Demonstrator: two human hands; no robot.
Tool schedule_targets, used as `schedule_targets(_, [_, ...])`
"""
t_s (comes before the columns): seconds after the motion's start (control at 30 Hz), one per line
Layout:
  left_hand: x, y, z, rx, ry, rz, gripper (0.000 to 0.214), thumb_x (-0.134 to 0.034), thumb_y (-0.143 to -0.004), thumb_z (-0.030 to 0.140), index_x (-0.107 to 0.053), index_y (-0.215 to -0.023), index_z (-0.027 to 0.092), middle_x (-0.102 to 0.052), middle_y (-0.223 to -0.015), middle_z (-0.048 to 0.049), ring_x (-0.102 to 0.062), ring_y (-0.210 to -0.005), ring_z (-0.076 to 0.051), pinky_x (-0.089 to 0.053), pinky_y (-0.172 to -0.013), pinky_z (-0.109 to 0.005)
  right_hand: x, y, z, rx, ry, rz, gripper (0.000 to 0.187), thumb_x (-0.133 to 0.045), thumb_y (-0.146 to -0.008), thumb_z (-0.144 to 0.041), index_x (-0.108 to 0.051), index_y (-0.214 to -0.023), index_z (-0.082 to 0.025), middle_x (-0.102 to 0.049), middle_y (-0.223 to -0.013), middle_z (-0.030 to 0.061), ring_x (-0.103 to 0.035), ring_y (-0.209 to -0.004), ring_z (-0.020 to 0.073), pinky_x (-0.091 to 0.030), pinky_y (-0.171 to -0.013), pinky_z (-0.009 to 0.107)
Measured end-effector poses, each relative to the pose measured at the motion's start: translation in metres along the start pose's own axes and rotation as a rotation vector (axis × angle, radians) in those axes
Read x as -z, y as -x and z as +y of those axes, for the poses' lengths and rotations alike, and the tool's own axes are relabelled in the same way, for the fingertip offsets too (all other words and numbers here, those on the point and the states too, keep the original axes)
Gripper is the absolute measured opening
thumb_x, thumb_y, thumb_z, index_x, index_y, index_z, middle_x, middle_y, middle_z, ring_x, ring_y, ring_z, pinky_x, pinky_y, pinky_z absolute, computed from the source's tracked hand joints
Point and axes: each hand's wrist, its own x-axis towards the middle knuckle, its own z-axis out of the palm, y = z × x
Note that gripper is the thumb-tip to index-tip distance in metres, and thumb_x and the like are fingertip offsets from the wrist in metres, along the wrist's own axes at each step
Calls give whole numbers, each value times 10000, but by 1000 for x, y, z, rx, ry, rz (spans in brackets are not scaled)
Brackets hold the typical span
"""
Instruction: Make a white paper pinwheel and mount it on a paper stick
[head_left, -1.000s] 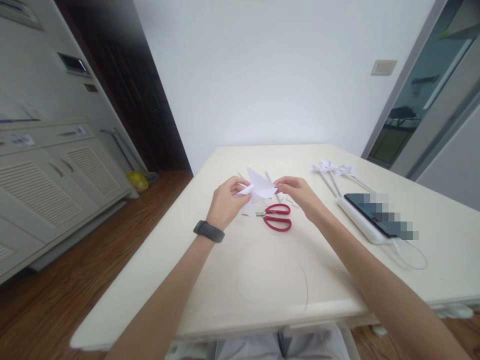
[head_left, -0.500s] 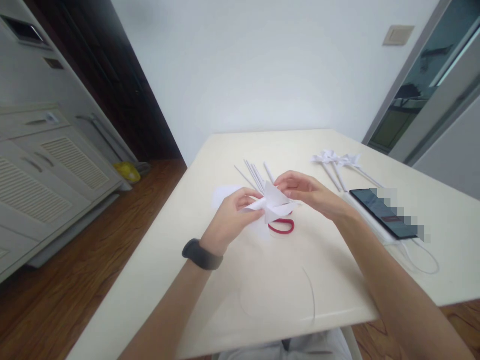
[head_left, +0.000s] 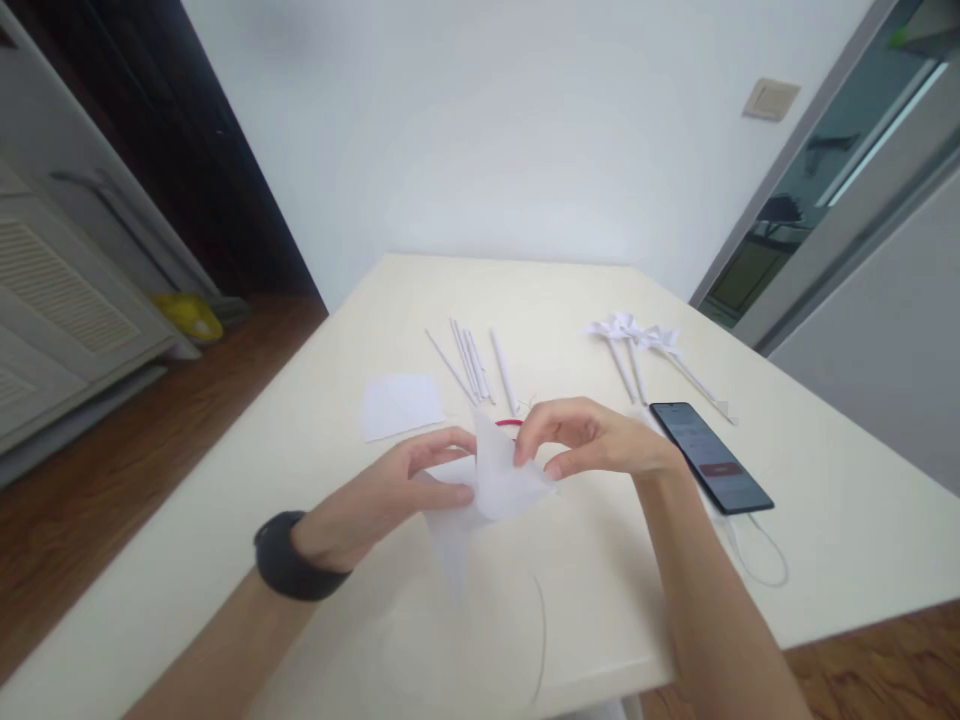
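Note:
A white paper pinwheel (head_left: 499, 475), its flaps loose and partly spread, is held above the table between my two hands. My left hand (head_left: 397, 490), with a black band on its wrist, pinches the paper from the left between thumb and fingers. On the other side, my right hand (head_left: 589, 435) has its bent fingers and thumb on the right flap. A pair of scissors (head_left: 508, 423) lies behind the paper; only part of its red handle shows. A flat white paper sheet (head_left: 401, 405) rests beyond my left hand.
Several white paper sticks (head_left: 472, 365) lie behind my hands. Finished paper pinwheels (head_left: 626, 327) on sticks rest at the back right. A phone (head_left: 711, 458) with a white cable (head_left: 784, 575) lies to the right. A thin strand (head_left: 543, 640) is near the front edge.
Both hands have come nearer to me with the pinwheel, and its flaps look more spread. My right hand has shifted its fingers along the paper. The view has turned somewhat right.

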Motion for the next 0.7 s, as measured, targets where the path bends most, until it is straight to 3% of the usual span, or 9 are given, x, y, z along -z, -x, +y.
schedule_targets(0.13, [-1, 0, 2, -25, -65, -76, 203, -629, -749, 236, -572, -945, 231, -597, -1037, -9, -549, -987, -206, -415, -810, -275, -3, -5, 2, 21, 25, -106, 142, -656, -749, -192, -620, -884, -170, -601, -887, 38, -568, -882, 159, -442, -814, 321])
schedule_targets(0.27, [-4, 4, 2, -91, -113, -17, 192, -623, -733, 270, -574, -911, 221, -627, -976, -36, -572, -948, -232, -431, -802, -330, -8, -4, -8, -12, 85, -82, 88, -652, -756, -214, -610, -816, -164, -589, -786, 23, -559, -800, 148, -441, -750, 293])
schedule_targets(0.4, [-6, 7, -1, -156, -161, 37, 214, -632, -699, 220, -579, -906, 213, -631, -918, -33, -588, -873, -198, -444, -748, -296, -19, -3, -19, -30, 125, -16, 52, -627, -776, -205, -615, -793, -157, -574, -791, 32, -527, -754, 141, -415, -711, 278])
schedule_targets(0.57, [-5, 6, -6, -202, -269, 122, 212, -594, -697, 188, -566, -906, 197, -617, -825, -24, -594, -794, -186, -441, -693, -288, -27, -6, -17, -37, 379, 179, 70, -628, -774, -254, -617, -770, -185, -519, -779, 21, -491, -726, 141, -386, -653, 271])
schedule_targets(0.7, [-6, 5, -11, -274, -337, 167, 217, -578, -678, 153, -572, -890, 194, -599, -778, -3, -586, -752, -170, -425, -671, -271, -28, -7, -12, -51, 419, 206, 73, -622, -775, -265, -619, -775, -193, -520, -828, 33, -508, -788, 165, -398, -688, 289])
